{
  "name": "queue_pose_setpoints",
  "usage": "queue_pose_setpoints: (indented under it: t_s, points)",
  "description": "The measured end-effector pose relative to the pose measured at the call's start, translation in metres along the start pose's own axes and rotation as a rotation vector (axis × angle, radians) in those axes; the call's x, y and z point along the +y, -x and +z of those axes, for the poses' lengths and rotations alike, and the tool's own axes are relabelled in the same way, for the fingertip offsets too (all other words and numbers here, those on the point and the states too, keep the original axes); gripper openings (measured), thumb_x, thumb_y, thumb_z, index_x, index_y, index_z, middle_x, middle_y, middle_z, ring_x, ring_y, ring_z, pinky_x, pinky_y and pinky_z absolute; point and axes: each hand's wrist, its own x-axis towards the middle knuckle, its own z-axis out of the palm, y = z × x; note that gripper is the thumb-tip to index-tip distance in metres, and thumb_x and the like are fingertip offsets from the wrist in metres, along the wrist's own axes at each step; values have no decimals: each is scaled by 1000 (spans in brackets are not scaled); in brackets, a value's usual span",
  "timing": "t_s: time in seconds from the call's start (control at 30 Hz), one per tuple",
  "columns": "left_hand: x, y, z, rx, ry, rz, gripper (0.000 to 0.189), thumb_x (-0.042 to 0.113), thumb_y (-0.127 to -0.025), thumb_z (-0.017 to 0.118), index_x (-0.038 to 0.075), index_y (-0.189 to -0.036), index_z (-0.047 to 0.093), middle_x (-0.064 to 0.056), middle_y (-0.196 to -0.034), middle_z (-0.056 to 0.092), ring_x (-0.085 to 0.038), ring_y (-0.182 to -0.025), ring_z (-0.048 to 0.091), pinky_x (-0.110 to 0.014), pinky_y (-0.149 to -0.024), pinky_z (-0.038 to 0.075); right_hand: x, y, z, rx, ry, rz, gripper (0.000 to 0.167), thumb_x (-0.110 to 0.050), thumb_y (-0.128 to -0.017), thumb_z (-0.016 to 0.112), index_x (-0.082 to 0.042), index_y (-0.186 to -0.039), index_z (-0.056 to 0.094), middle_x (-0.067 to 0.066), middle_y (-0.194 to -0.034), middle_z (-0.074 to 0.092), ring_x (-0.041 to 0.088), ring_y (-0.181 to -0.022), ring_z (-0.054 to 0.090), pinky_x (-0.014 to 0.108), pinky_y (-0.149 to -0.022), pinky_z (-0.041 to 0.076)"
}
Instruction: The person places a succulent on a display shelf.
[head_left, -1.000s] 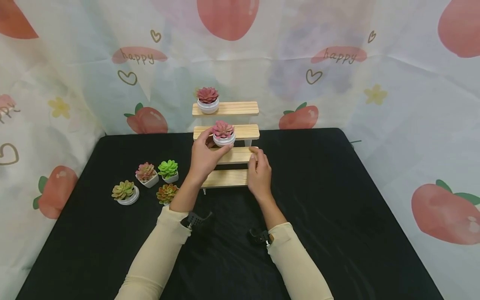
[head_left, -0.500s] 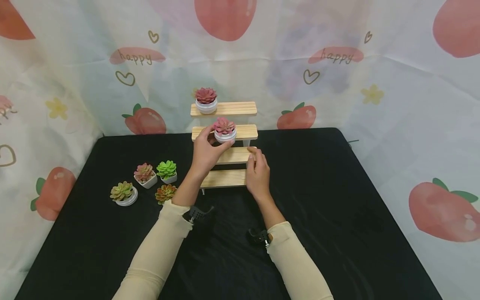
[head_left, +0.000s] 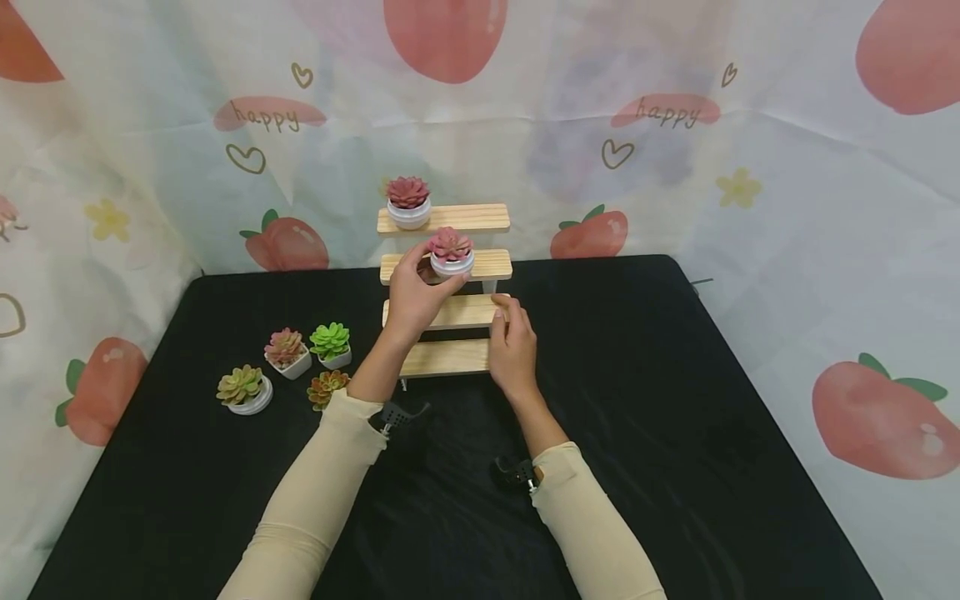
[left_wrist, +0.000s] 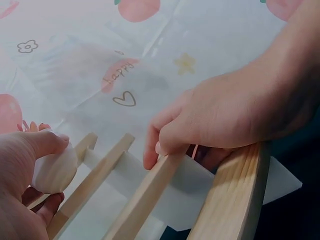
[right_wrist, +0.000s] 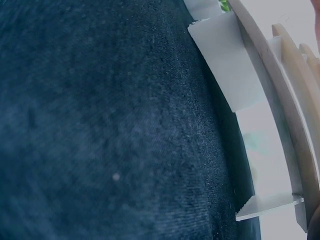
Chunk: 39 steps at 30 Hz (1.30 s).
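Observation:
My left hand (head_left: 414, 296) grips a pink succulent (head_left: 452, 244) in a white round pot, thumb and fingers on the pot's sides. It is held in front of the second board from the top of a wooden tiered stand (head_left: 446, 357); in the left wrist view the pot (left_wrist: 56, 170) is beside the boards' far part. My right hand (head_left: 514, 350) holds the right end of the stand's third board, its fingers (left_wrist: 172, 132) bent over the wood in the left wrist view. A dark pink succulent (head_left: 408, 200) stands at the left of the top board.
Left of the stand on the black-covered table (head_left: 637, 417) are a green succulent (head_left: 331, 342), a pinkish one in a square pot (head_left: 287, 350), a yellow-green one (head_left: 243, 389) and an orange-green one (head_left: 327, 389) partly behind my left forearm. A printed curtain (head_left: 525, 183) hangs behind.
My left hand has raised the pink succulent a little and shifted it right relative to the stand. My right hand keeps its place on the board. The head view has shifted slightly.

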Motion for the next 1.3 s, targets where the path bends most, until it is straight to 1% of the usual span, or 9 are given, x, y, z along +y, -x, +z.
queue_pose_setpoints:
  t_s: [0.17,0.33,0.53,0.7,0.9,1.1,1.3]
  points:
    - [2,-3,1,-4,3,12,66,6,-83,89,0,-142,59,-14,-130,62,-24,-116,63,-33,-95,54,0,-1,0,3,2,-11,27,-12,-109,47,-4,-128,65,19,-122,65,32,-91,58,51,-84,48]
    - [6,-9,1,-6,-27,33,66,9,-83,89,0,-141,59,-14,-133,62,-25,-119,61,-33,-99,52,-1,-1,0,2,10,-4,28,-13,-109,47,-5,-129,65,19,-122,65,32,-92,58,51,-85,48]
    - [10,-13,2,-9,-46,47,65,9,-83,88,0,-141,59,-14,-132,62,-24,-119,61,-31,-99,52,-1,0,0,2,10,6,28,-13,-109,47,-5,-128,65,18,-123,65,32,-99,60,52,-88,49]
    - [10,-13,4,-14,-41,44,65,8,-84,88,-2,-141,58,-15,-133,61,-26,-120,61,-32,-99,52,-2,0,0,9,5,-1,28,-12,-109,47,-5,-128,65,18,-124,65,33,-102,61,52,-89,49]
    - [8,-14,5,-14,-49,33,65,9,-85,88,0,-142,58,-14,-134,60,-25,-120,61,-32,-100,51,-2,1,-1,-12,11,16,28,-14,-109,47,-6,-129,65,16,-125,64,31,-99,60,50,-88,49]
    - [10,-16,7,-15,-38,42,65,10,-84,88,1,-142,58,-13,-133,61,-24,-121,60,-31,-100,51,-1,0,0,-13,21,18,29,-15,-109,46,-6,-129,64,16,-125,64,30,-107,61,50,-92,49]
    - [14,-21,9,-24,-40,39,68,8,-84,88,0,-143,57,-14,-135,59,-24,-123,59,-29,-102,49,0,1,0,-8,22,16,28,-15,-109,47,-6,-128,65,16,-126,65,31,-113,61,50,-95,49]
